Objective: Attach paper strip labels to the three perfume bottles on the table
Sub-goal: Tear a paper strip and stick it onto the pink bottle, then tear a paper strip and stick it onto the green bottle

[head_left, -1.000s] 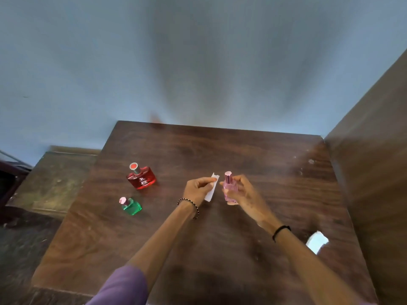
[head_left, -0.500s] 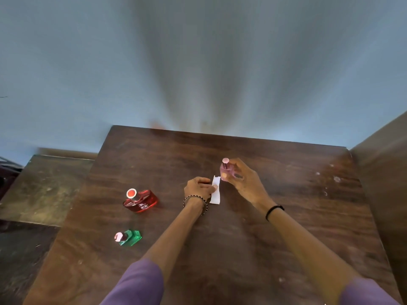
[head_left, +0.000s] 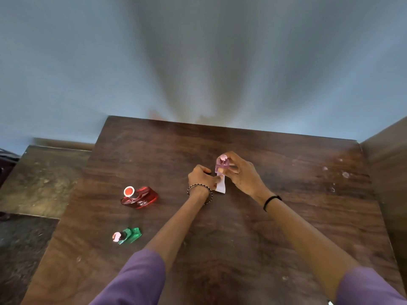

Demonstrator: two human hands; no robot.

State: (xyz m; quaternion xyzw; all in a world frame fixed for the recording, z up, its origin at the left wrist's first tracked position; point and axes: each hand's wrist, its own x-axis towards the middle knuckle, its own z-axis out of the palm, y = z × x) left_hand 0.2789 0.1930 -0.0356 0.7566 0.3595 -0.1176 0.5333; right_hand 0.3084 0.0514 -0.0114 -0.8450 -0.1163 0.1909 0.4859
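Near the bench's (head_left: 286, 216) middle, the paper strip (head_left: 220, 186), apart a second ago, now seemingly touches the pink bottle (head_left: 222, 165); right hand (head_left: 243, 172) clamps bottle, left hand (head_left: 202, 178) pinches strip.

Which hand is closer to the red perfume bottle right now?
Left. The left hand is just right of the red perfume bottle, pinching the paper strip. The right hand is farther right, holding the pink bottle.

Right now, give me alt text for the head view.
A right hand holds a pink perfume bottle while the left hand presses a white paper strip to it. Red and green bottles stand left on the wooden table.
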